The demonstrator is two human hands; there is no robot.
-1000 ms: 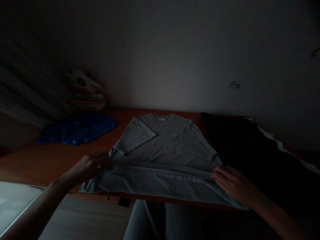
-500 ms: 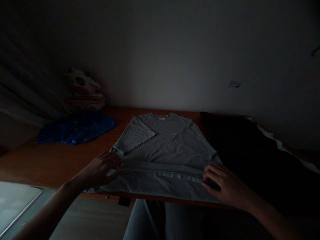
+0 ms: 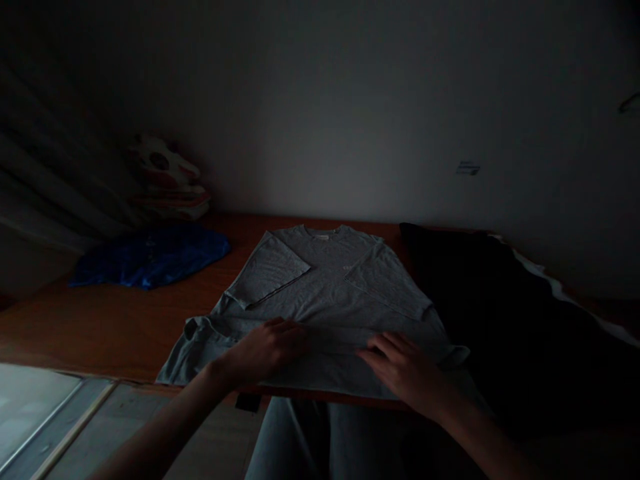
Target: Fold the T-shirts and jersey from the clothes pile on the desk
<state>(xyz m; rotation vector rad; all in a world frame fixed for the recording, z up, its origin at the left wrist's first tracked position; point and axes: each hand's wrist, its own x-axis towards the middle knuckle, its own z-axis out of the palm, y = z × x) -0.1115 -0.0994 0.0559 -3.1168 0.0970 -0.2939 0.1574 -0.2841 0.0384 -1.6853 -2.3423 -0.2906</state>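
Observation:
A grey short-sleeved T-shirt (image 3: pixel 327 287) lies front up on the wooden surface, its collar away from me and both sleeves turned inward over the body. A folded-back band of its hem runs across the lower part, with loose ends sticking up at left and right. My left hand (image 3: pixel 270 348) presses on this band left of the middle, its fingers curled around the cloth. To the right, my right hand (image 3: pixel 400 363) grips the same band between curled fingers and thumb. The fingertips of both hands are partly hidden in the dim light.
A blue plastic bag (image 3: pixel 155 255) lies on the wooden tabletop (image 3: pixel 115 320) at the left. Behind it a white and red plush toy (image 3: pixel 163 163) sits against the wall. Black cloth (image 3: pixel 490 313) covers the right side, close beside the T-shirt.
Both hands have moved inward along the hem band from its two ends, the left one farther. The band's ends now stand loose, uncovered by the hands.

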